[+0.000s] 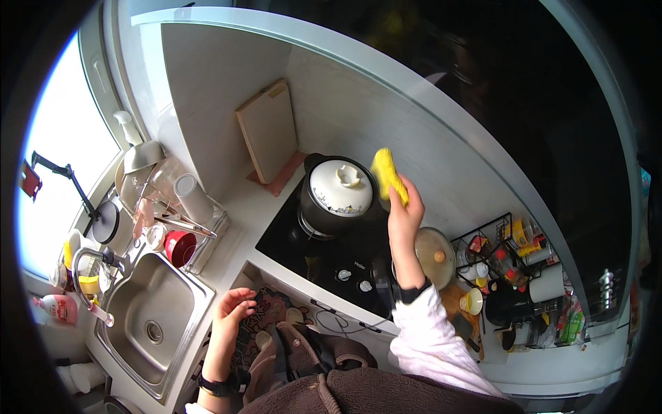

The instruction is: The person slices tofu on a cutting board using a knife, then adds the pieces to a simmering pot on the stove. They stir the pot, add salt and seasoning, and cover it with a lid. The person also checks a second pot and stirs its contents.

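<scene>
My right hand (406,209) grips a folded yellow cloth (389,176), raised above the back of the black glass gas hob (357,253). Just left of the cloth, a dark clay pot (331,220) with a white lid (331,194) stands on the hob's left burner. The lid has a printed band and a looped knob. Nothing is in my left hand (234,309), which hovers by the counter's front edge with fingers apart and slightly curled. Behind my right forearm, a pan with a glass lid (437,256) is partly hidden.
A steel sink (155,310) lies left, beside a dish rack (212,240) holding a red bowl (180,247). A chopping board (269,132) leans on the back wall. Wire racks (481,227) with bottles and packets crowd the right. The range hood's edge (362,52) overhangs the hob.
</scene>
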`<action>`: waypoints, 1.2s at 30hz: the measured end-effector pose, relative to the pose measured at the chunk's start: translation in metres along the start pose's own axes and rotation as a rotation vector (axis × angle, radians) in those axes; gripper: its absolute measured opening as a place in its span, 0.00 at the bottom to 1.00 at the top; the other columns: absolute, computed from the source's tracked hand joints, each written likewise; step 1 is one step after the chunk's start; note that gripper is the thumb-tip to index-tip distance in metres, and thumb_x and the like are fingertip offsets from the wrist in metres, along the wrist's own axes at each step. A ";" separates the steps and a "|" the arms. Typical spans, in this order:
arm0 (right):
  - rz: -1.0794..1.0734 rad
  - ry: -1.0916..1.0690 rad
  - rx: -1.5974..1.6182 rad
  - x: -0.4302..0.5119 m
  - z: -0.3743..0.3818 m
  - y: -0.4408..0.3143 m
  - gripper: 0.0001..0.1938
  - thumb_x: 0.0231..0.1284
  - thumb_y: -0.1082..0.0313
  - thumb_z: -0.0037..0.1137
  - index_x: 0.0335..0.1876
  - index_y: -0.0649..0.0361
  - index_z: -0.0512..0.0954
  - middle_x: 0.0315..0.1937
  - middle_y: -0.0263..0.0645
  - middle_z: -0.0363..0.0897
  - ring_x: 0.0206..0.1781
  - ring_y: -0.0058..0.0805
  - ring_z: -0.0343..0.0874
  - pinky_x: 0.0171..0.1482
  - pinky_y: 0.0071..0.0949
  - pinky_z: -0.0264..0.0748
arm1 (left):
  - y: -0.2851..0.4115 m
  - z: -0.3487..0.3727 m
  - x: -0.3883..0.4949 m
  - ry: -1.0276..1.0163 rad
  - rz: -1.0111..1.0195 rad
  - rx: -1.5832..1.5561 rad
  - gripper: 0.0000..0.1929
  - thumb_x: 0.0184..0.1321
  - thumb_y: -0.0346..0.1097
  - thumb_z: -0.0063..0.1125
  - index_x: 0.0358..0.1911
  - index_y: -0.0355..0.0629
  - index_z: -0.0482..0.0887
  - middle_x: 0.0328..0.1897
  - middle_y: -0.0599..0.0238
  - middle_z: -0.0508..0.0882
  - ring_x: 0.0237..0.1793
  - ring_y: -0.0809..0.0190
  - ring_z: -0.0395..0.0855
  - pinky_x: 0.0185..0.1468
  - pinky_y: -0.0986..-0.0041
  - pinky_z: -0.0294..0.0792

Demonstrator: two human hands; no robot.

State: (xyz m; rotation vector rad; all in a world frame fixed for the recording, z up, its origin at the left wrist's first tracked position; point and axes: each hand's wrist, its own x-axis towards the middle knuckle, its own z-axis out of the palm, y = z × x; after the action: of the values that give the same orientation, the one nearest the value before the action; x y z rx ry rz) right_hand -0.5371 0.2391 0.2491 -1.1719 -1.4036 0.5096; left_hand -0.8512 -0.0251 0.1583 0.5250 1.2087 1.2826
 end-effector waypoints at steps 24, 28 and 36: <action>-0.295 -1.073 -0.917 0.106 0.084 0.068 0.39 0.39 0.69 0.73 0.67 0.48 0.74 0.63 0.44 0.71 0.70 0.51 0.68 0.71 0.42 0.70 | -0.028 -0.022 -0.028 0.197 -0.030 -0.061 0.14 0.70 0.26 0.53 0.57 0.38 0.79 0.56 0.58 0.86 0.50 0.66 0.85 0.55 0.75 0.76; -0.130 -1.154 -0.777 0.111 0.089 0.063 0.36 0.38 0.65 0.74 0.62 0.49 0.76 0.56 0.45 0.73 0.64 0.51 0.73 0.66 0.43 0.74 | -0.032 -0.025 -0.031 0.204 -0.029 -0.066 0.14 0.71 0.26 0.53 0.58 0.38 0.79 0.56 0.58 0.86 0.50 0.66 0.85 0.55 0.75 0.76; -0.146 -1.079 -0.585 0.126 0.071 0.071 0.34 0.38 0.67 0.74 0.59 0.53 0.76 0.55 0.47 0.77 0.60 0.49 0.77 0.63 0.40 0.75 | -0.037 -0.034 -0.038 0.233 -0.051 -0.064 0.14 0.70 0.26 0.53 0.58 0.38 0.79 0.56 0.59 0.86 0.50 0.67 0.85 0.54 0.76 0.77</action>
State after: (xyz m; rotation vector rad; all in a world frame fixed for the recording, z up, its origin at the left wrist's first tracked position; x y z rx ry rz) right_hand -0.5543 0.3986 0.2339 -1.2726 -2.6796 0.6926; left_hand -0.8587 -0.0800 0.1293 0.3016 1.3592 1.3620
